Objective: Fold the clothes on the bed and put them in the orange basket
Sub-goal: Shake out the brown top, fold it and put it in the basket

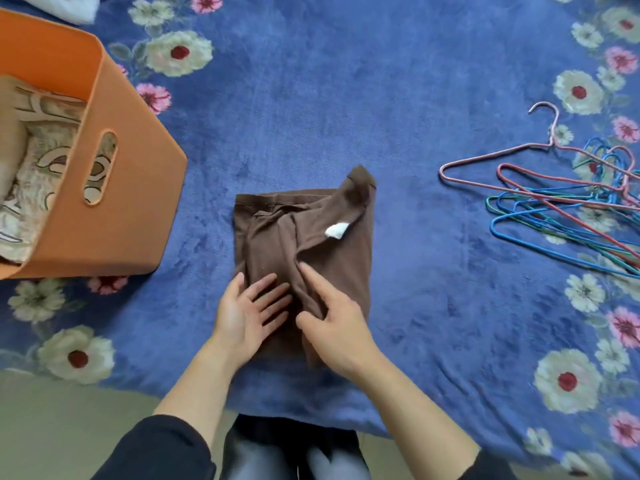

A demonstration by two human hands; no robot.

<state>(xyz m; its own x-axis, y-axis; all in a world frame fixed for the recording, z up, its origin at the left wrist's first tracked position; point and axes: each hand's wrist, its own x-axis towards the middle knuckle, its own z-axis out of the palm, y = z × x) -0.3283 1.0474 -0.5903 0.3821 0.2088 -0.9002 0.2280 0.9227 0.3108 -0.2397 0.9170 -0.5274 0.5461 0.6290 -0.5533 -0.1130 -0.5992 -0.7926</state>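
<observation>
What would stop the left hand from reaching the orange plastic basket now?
Likely yes: the left hand rests flat on the folded brown garment, and only blue floral blanket lies between it and the orange plastic basket.

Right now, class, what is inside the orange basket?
Inside the orange basket lies cream cloth with brown patterns, piled well up its walls. Whatever is beneath that cloth, and the basket's floor, is covered from view.

Left hand (249, 310) flat on folded brown garment (329, 251), right hand (341, 323) pinching a fold. Orange basket (121, 223) left, hangers (602, 202) right.
</observation>
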